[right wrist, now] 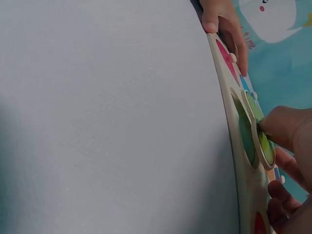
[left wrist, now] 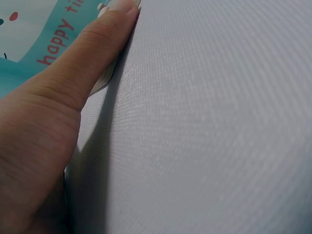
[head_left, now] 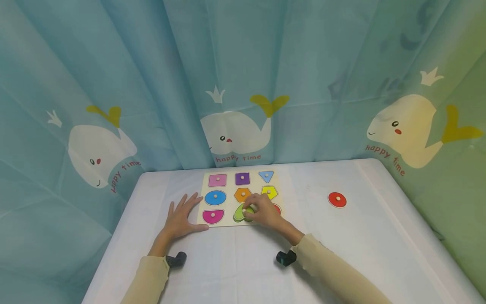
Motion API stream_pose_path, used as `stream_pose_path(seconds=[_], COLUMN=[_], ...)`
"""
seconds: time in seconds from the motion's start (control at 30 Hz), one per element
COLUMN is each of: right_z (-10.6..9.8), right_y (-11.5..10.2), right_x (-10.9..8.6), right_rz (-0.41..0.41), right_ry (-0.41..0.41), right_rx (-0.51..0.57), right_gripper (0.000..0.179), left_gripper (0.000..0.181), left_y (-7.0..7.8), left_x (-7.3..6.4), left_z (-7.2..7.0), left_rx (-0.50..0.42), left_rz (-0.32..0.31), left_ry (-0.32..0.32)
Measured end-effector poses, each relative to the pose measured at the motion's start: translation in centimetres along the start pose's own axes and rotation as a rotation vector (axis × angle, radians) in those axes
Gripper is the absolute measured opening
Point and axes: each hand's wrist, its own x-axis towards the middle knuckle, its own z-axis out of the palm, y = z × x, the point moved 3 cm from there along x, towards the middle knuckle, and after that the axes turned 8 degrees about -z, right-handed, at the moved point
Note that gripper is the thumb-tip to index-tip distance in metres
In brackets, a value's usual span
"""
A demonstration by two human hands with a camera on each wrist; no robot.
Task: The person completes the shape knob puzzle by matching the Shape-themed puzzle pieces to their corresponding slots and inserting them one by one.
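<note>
In the head view my right hand point(head_left: 264, 211) pinches the small knob of a green puzzle piece point(head_left: 238, 214). The right wrist view has this rounded, lobed piece point(right wrist: 252, 105) tilted just above a matching green recess point(right wrist: 243, 126) in the puzzle board point(right wrist: 225, 92). At the board's left side my left hand point(head_left: 181, 217) lies with fingers spread. Its thumb touches the board's front left corner, and its fingertips reach the left edge. Pink, purple, blue, orange, yellow and magenta knobbed shapes sit on the board point(head_left: 229, 220). A red recess is partly hidden behind my right hand.
A red oval piece point(head_left: 337, 199) with a white knob lies on the white tablecloth point(head_left: 311, 185), right of the board. Behind the table's far edge hangs a blue curtain point(head_left: 315, 84) with whale prints. Black wrist cameras sit at both sleeves.
</note>
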Motion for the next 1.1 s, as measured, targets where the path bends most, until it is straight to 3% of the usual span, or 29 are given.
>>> stream_pose_path(seconds=[0.37,1.1], right_z=[0.86,0.98], right_y=[0.26,0.16], right_x=[-0.27,-0.53], right_rz=[-0.008,-0.027], right_ry=[0.012,0.015], right_rx=[-0.105,-0.132], right_gripper=[0.004,0.006], left_gripper=[0.105,0.103], left_y=[-0.16,-0.13], left_x=[-0.06,0.08], left_z=[0.19,0.21], left_rx=[-0.002,-0.003], left_rz=[-0.014,-0.006], left_ry=[-0.005,0.005])
